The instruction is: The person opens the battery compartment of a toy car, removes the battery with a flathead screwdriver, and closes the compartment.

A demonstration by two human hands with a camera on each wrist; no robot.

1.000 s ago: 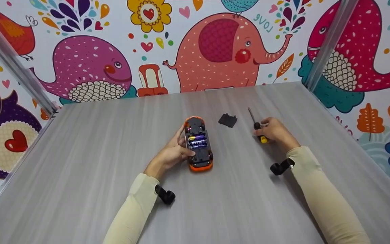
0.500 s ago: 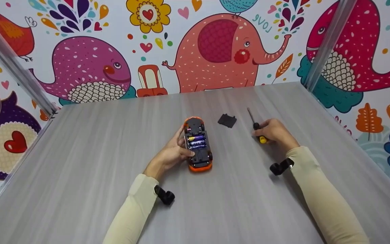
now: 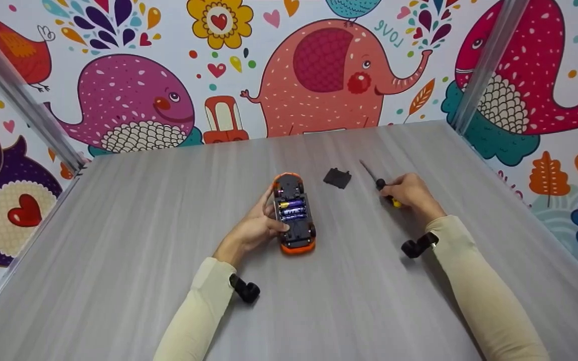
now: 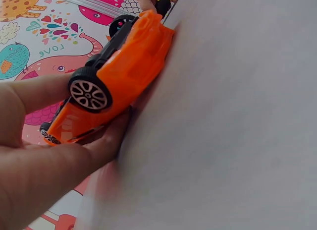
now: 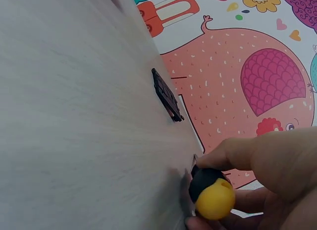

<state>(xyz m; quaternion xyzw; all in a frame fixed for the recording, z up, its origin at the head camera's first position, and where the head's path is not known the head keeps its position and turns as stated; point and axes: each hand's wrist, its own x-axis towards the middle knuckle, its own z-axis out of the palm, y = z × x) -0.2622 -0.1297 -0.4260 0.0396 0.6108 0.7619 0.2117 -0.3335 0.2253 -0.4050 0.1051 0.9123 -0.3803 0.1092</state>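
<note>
An orange toy car (image 3: 299, 234) is held upside down by my left hand (image 3: 254, 230), thumb across its black underside and fingers along its side. Its battery bay is uncovered and shows several purple batteries (image 3: 293, 210). In the left wrist view the orange body (image 4: 133, 61) and its spoked wheels face the camera, close over the table. My right hand (image 3: 409, 193) pinches a screwdriver (image 3: 380, 184) with a black and yellow handle, its metal shaft pointing away and to the left. The right wrist view shows the yellow handle end (image 5: 216, 200) between thumb and fingers.
A small black battery cover (image 3: 337, 178) lies on the grey table (image 3: 168, 225) between the car and the screwdriver. Behind the table stands a wall (image 3: 249, 70) printed with cartoon animals. Metal posts (image 3: 489, 65) rise at the back corners.
The screwdriver in my right hand has turned, its tip swinging left and its yellow end sliding right. My left hand and the toy car have stayed in place.
</note>
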